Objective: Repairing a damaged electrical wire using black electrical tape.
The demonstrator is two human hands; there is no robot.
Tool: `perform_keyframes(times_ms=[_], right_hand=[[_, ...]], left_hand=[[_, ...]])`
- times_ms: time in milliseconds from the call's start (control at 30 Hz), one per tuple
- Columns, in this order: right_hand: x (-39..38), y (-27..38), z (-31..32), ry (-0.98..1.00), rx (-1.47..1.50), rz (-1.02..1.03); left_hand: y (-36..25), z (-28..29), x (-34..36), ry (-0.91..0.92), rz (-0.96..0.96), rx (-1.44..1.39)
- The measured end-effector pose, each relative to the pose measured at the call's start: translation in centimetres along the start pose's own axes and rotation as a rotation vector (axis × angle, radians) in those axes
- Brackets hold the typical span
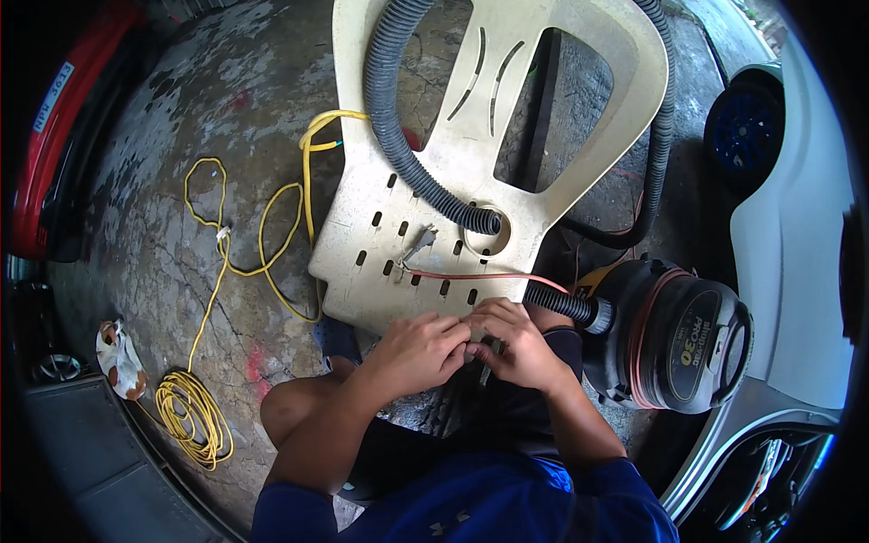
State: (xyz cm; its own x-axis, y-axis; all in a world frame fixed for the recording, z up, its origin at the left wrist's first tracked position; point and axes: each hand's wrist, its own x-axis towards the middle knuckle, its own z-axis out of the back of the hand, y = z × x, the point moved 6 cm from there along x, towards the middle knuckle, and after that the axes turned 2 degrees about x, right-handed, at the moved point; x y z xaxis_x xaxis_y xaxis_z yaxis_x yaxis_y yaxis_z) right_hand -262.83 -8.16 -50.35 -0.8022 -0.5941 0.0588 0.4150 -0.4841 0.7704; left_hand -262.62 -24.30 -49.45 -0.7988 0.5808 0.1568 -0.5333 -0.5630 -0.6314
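My left hand (421, 351) and my right hand (511, 344) meet in front of me at the near edge of a cream plastic chair (362, 294). Both have their fingers curled and pinched together, and what they hold is too small and too covered to name. On the slotted seat lies a small grey piece (421, 242), perhaps a plug, where a thin pinkish-red cord (489, 274) ends. Behind it, the open end of a black ribbed hose (407, 163) rests over a cream ring (501, 242). The cord runs right toward a shop vacuum (674, 335).
A yellow cord (222, 271) loops over the cracked concrete floor at left, with its coil (193, 421) lower down. A brown-and-white animal (119, 357) lies by a dark grey panel (100, 452). A red car (72, 109) stands far left, a pale car (806, 299) at right.
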Motion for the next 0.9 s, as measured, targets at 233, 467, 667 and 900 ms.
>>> perform_keyframes(times_ms=[233, 467, 667, 900], right_hand=[[-0.5, 0.0, 0.4, -0.091, 0.191, 0.082], [-0.9, -0.6, 2.0, -0.119, 0.349, 0.075], [-1.0, 0.2, 3.6, -0.29, 0.265, 0.112], [-3.2, 5.2, 2.6, -0.094, 0.017, 0.349]], left_hand=[[-1.7, 0.7, 0.4, 0.137, -0.043, 0.036], [-4.1, 2.2, 2.4, 0.158, 0.025, 0.11], [-5.3, 3.2, 4.4, 0.188, 0.013, 0.356], [-4.8, 4.3, 1.5, 0.423, -0.554, 0.117]])
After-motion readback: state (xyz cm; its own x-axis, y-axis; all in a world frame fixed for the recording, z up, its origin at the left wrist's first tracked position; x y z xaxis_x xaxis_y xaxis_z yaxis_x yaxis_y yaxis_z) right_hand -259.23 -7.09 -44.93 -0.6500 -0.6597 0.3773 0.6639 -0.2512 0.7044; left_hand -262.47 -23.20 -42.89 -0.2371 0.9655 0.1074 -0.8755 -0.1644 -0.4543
